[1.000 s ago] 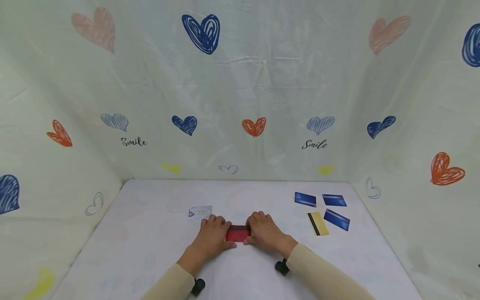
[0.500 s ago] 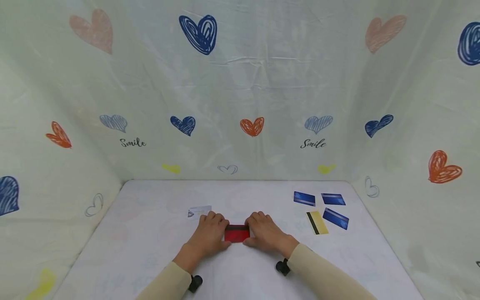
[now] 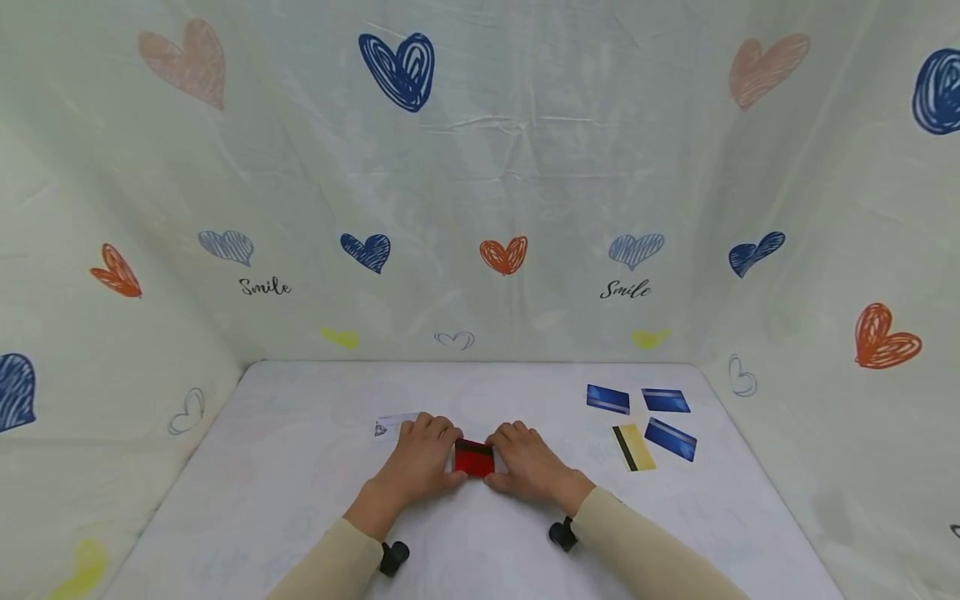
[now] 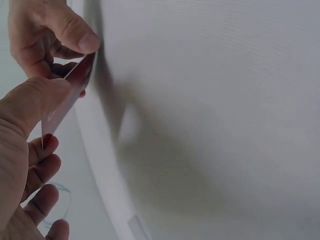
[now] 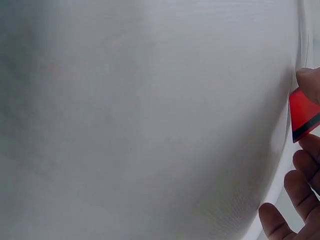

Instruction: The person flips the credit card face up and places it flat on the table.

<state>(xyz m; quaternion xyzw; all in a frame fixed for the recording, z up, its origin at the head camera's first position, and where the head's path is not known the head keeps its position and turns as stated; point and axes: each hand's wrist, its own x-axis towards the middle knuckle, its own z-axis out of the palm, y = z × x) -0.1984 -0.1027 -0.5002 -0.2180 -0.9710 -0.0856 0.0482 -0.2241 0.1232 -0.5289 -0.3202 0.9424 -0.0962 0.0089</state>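
Observation:
A red card with a black stripe (image 3: pixel 474 460) is held between my two hands over the middle of the white table. My left hand (image 3: pixel 422 458) pinches its left end between thumb and fingers, and my right hand (image 3: pixel 529 462) does the same at the right end. In the left wrist view the card (image 4: pixel 75 90) is raised off the table and tilted, with a shadow below. The right wrist view catches just a corner of the red card (image 5: pixel 303 115), gripped by the right thumb and index finger while the other fingers spread loosely.
Just beyond my left hand lies a whitish card (image 3: pixel 387 427), partly hidden by it. To the right, several blue cards (image 3: pixel 608 399) and a yellow card with a black stripe (image 3: pixel 634 447) lie apart on the white table (image 3: pixel 300 500). A heart-printed curtain surrounds it.
The red card has risen and tilted between my hands, its left end now higher than the right. My left hand has shifted slightly forward. The other cards stay put.

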